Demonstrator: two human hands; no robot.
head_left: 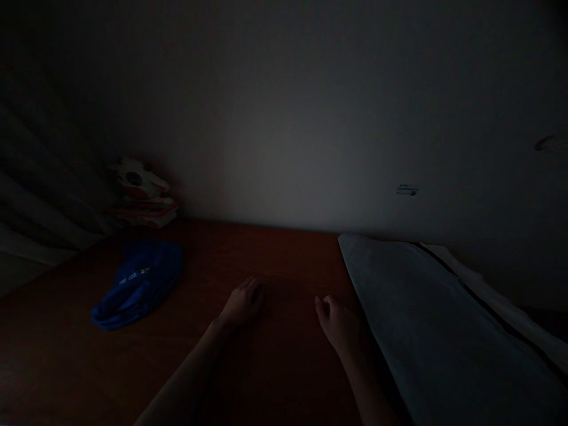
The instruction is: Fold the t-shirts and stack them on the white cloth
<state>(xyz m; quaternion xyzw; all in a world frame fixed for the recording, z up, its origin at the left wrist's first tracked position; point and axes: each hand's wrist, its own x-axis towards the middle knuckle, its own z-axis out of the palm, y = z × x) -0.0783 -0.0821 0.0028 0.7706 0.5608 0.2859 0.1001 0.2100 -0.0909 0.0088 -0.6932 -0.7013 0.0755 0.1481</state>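
No text can be read: pale marks on the blue cloth (pixel 138 283) and a wall sticker (pixel 407 190) are too dim.

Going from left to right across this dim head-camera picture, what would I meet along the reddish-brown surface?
Blue bundled cloth → left hand, fingers curled on the surface → right hand, also curled → large pale grey flat cover with a dark stripe. All lie on the reddish-brown surface.

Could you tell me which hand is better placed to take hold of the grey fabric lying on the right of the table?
Probably the right hand: it sits beside the grey fabric, nearly at its edge. The left hand lies farther off, nearer the blue cloth.
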